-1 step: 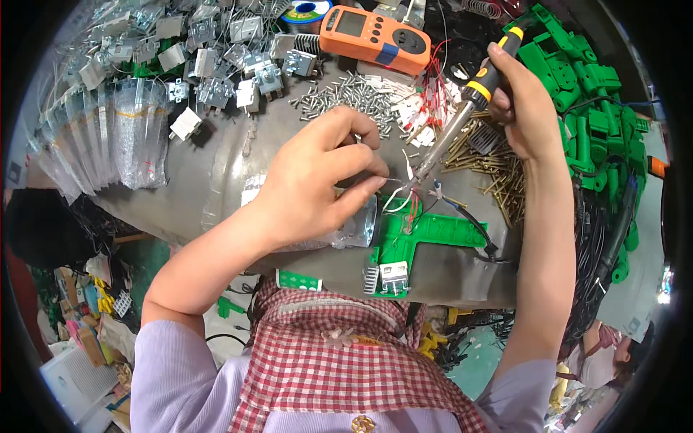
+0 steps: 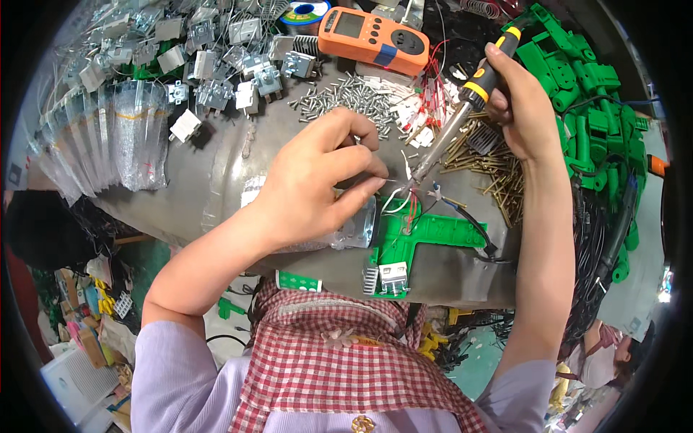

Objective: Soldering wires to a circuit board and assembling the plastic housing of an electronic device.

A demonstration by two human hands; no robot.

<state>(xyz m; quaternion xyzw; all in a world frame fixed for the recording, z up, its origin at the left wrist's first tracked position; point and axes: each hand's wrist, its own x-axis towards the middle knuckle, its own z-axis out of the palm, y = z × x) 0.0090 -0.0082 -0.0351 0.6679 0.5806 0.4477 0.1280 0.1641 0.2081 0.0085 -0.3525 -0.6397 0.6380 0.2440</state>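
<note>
My right hand (image 2: 525, 108) is wrapped round the black and yellow handle of a soldering iron (image 2: 449, 136), which slants down to the left. Its tip meets the wire ends above a green plastic housing half (image 2: 413, 242) lying on the work surface. White wires (image 2: 393, 200) and red wires (image 2: 412, 209) rise from the housing there. Close by on the left, my left hand (image 2: 328, 169) is pinched, thumb against forefinger, on what looks like thin solder wire; the fingers mostly hide it. At the housing's near end sits a white and metal socket part (image 2: 394, 277).
An orange multimeter (image 2: 374, 40) lies at the back beside a blue spool (image 2: 304, 10). Screws (image 2: 339, 97) and brass pins (image 2: 505, 187) are heaped behind the hands. Metal parts (image 2: 216, 90) and clear bags (image 2: 137, 137) cover the left; green housings (image 2: 588, 101) pile up right.
</note>
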